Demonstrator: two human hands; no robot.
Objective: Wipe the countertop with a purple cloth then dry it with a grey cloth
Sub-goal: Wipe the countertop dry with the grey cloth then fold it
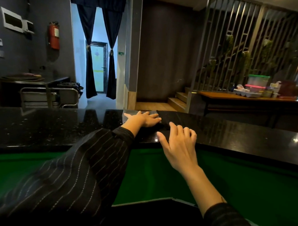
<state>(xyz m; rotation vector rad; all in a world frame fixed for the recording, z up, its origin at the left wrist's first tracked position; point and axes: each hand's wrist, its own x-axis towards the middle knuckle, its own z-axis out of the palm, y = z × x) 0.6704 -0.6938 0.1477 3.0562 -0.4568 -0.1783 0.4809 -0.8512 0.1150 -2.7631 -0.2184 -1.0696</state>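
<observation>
left hand point(143, 119) flat, fingers straight, on the left edge of the dark grey cloth point(177, 117), which lies mid countertop point(244, 137) by the far edge. right hand point(178, 139) loosely spread on its near side. risk: uneven push bunches the cloth or slides it off the far edge.

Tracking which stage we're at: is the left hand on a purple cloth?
No, the left hand lies flat on a grey cloth on the black countertop, with nothing purple under it.
</observation>
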